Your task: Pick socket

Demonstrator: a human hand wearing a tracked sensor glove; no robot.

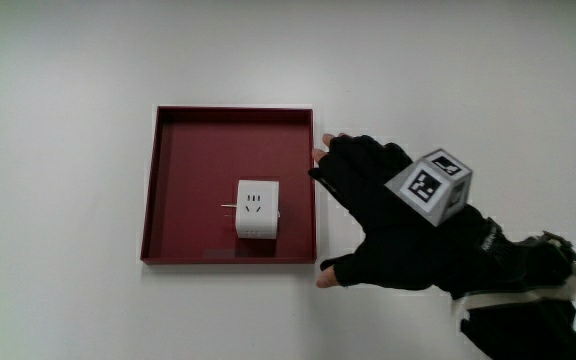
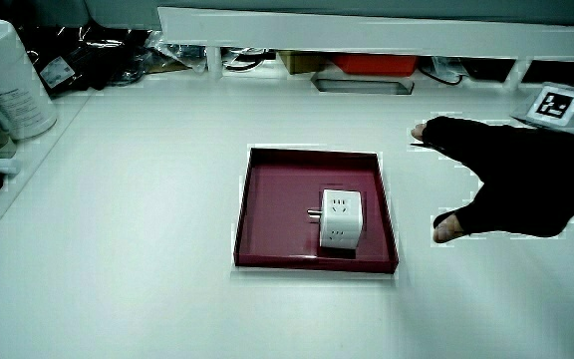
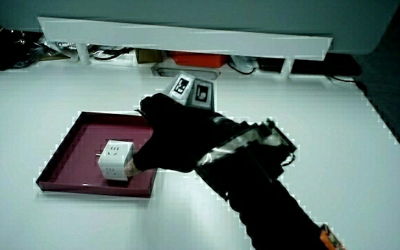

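white table [image 1: 68,80] carries a dark red tray [image 1: 164,180]; white cube socket [image 1: 257,208] lies inside it. hand [image 1: 388,225] beside tray, fingers spread, empty. approach step; next: reach over the rim, close on socket.

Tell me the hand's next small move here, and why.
Probably slide the hand over the tray's rim and down onto the socket. The hand is beside the tray with fingers spread and holds nothing; the socket lies in the tray, nearer the person's side, untouched.
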